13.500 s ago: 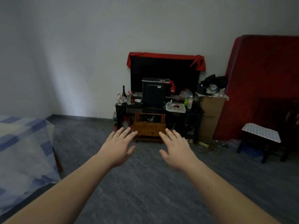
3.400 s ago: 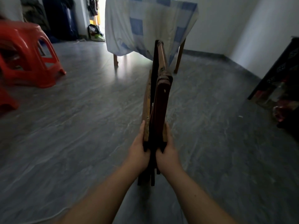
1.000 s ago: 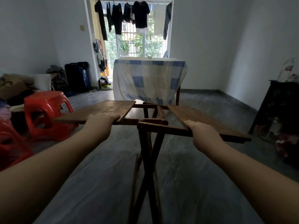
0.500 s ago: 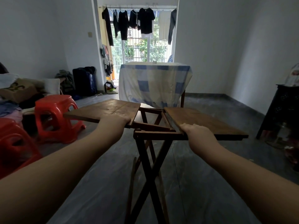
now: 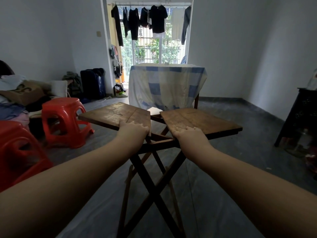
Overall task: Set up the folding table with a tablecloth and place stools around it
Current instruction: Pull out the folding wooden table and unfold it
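A dark wooden folding table (image 5: pixel 197 119) stands in front of me on crossed legs, its two top leaves spread nearly flat with a gap between them. My left hand (image 5: pixel 133 132) grips the near edge of the left leaf (image 5: pixel 116 114), fingers on top. My right hand (image 5: pixel 187 134) grips the near edge of the right leaf. A blue and white checked cloth (image 5: pixel 164 86) hangs over another table behind. Two red plastic stools sit at the left, one farther (image 5: pixel 63 121) and one near (image 5: pixel 18 152).
A dark cabinet (image 5: pixel 301 117) stands at the right wall. Bags, a dark suitcase (image 5: pixel 92 83) and piled clothes crowd the left wall. Clothes hang in the balcony doorway (image 5: pixel 149 30) behind. Grey floor (image 5: pixel 223 194) lies open to the right of the folding table.
The two leaves have come down closer to level and the gap between them has narrowed. Both hands have moved inward along the near edges. The view has shifted a little to the right.
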Available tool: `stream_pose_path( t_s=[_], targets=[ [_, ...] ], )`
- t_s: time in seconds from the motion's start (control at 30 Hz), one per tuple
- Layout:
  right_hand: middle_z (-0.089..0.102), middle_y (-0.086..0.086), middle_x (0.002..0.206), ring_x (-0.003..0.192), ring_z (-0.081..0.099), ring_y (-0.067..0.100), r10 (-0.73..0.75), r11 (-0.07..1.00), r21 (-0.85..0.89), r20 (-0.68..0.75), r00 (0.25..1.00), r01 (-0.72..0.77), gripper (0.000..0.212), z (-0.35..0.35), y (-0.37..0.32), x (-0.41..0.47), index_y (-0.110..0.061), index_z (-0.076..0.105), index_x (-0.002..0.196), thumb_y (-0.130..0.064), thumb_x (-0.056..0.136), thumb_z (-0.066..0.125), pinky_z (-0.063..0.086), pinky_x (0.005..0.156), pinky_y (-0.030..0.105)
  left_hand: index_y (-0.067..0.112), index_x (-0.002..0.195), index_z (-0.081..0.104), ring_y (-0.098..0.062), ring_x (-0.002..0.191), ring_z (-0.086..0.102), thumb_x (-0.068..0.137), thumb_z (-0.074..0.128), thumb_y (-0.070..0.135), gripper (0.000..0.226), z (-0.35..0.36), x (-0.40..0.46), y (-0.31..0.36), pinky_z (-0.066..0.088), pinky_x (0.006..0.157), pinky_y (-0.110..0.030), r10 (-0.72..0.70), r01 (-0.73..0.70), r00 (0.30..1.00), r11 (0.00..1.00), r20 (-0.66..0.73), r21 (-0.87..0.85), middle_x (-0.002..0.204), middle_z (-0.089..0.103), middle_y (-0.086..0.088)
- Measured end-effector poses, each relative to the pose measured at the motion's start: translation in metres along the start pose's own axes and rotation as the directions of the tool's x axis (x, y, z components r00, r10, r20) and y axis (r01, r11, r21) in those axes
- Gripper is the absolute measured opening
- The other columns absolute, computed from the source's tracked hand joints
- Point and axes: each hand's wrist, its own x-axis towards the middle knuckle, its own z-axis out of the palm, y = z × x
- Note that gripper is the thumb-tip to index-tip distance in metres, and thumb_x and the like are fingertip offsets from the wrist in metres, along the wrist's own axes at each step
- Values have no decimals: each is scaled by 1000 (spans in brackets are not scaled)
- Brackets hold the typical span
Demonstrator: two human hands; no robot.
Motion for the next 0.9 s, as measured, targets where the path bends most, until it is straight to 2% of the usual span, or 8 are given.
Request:
stream_pose_path(
  t_s=[0.2,0.33,0.5,0.6,0.7,0.8,0.9],
  targets=[
    [60,4,131,121,53,29,-10,1000,13,40,999,9,48,14,-22,2,-28,49,137,-13,92,47,41,101,46,32,115,55,-27,121,53,94,53,20,24,9,-6,0,35,100,-55,-17,17,1000,1000,-23,-2,124,60,4],
    [59,4,132,123,51,31,-35,999,11,104,994,34,50,16,-41,3,-25,45,140,-13,92,51,37,104,49,31,116,55,-27,121,53,91,55,15,30,25,-14,-6,38,101,-54,-27,26,999,999,-17,-45,127,59,1],
    [57,6,133,126,48,33,-106,994,-12,176,979,109,50,14,-74,7,-22,45,140,-18,91,56,33,107,52,32,117,54,-25,120,52,89,59,21,31,46,-29,-11,36,101,-52,-46,47,999,995,18,-85,122,59,4],
    [58,6,131,124,49,33,-104,994,-17,184,978,109,50,17,-87,8,-22,47,137,-16,88,60,35,104,51,32,119,52,-26,126,49,89,59,23,33,56,-36,-13,33,100,-51,-57,64,997,989,57,-132,128,56,4],
    [57,3,131,124,49,31,-90,996,22,186,978,87,44,22,-91,5,-22,50,130,-11,88,58,37,103,49,33,111,51,-27,123,50,89,58,26,24,64,-37,-12,33,98,-53,-50,62,997,978,67,-198,125,57,3],
    [54,0,136,127,48,30,-97,994,72,206,974,84,48,29,-92,2,-24,50,132,-9,87,57,37,105,49,30,109,51,-26,118,51,89,56,18,24,73,-35,-3,37,95,-53,-57,81,993,968,106,-237,119,56,1],
    [56,-1,135,123,52,29,-105,991,97,169,980,90,46,39,-90,3,-25,51,131,-10,87,55,40,101,45,30,110,53,-26,117,52,90,55,15,25,80,-31,5,37,97,-56,-75,110,988,953,133,-281,118,57,2]
  ],
)
